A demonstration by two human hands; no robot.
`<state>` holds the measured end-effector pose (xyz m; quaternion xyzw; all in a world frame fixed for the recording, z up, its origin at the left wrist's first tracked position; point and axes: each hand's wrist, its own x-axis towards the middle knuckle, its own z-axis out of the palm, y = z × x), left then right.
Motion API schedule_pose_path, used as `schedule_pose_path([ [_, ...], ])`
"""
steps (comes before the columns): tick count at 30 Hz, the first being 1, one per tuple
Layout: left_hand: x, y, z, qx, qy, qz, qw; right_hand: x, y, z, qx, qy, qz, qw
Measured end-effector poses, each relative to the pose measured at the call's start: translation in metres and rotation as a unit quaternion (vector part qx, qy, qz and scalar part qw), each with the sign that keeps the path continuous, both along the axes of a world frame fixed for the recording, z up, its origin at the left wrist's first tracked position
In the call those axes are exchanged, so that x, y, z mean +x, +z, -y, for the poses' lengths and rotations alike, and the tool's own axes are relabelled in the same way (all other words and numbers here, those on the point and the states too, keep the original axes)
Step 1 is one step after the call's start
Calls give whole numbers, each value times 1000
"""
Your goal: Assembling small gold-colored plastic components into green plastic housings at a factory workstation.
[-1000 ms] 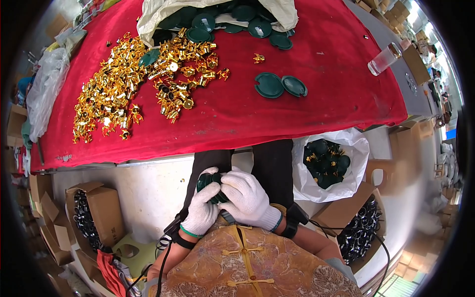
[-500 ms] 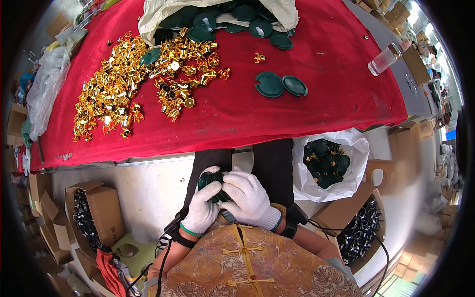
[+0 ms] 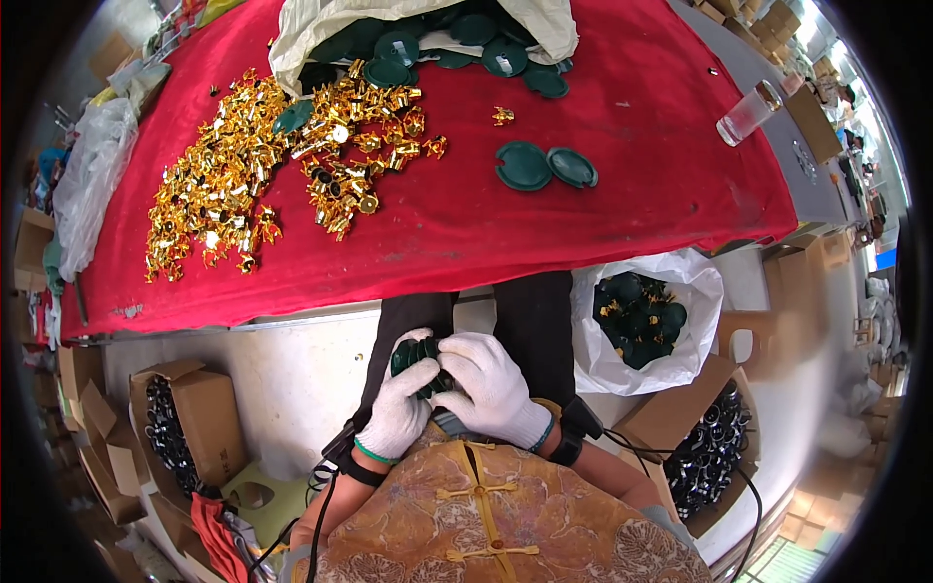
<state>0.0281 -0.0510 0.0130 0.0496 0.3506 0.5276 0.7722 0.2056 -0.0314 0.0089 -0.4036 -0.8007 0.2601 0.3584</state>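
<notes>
Above my lap, my left hand [image 3: 400, 408], in a white knit glove, grips a small stack of dark green discs [image 3: 412, 359] with the thumb across their front. My gloved right hand [image 3: 488, 385] presses against the right side of the same stack, its fingers bent round the edge. What the right fingertips pinch there is hidden. On the red-covered table [image 3: 408, 243] ahead lie two loose green discs [image 3: 523, 166], a single gold pronged fitting [image 3: 502, 116] and a big pile of such gold fittings [image 3: 219, 170].
A pale sack [image 3: 544, 24] spills green discs at the table's back. Right of my legs stands a white bag [image 3: 612, 370] holding discs with gold fittings. Cardboard boxes [image 3: 216, 418] of dark shiny parts flank me. A clear glass [image 3: 748, 115] is at the table's right.
My right fingers have shifted slightly against the stack of discs. The view has tilted a little; the things on the table lie as before.
</notes>
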Motion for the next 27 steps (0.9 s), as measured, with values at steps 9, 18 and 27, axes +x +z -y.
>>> schedule_pose_path([
  [9,-7,2,0,60,-49,-61,995,8,12,-7,-6,47,-4,999],
  [18,-21,-5,-5,-4,-127,8,992,17,14,-10,-36,104,138,984],
  [27,-15,26,-25,517,-186,-477,686,33,-2,-13,-358,158,-88,916],
])
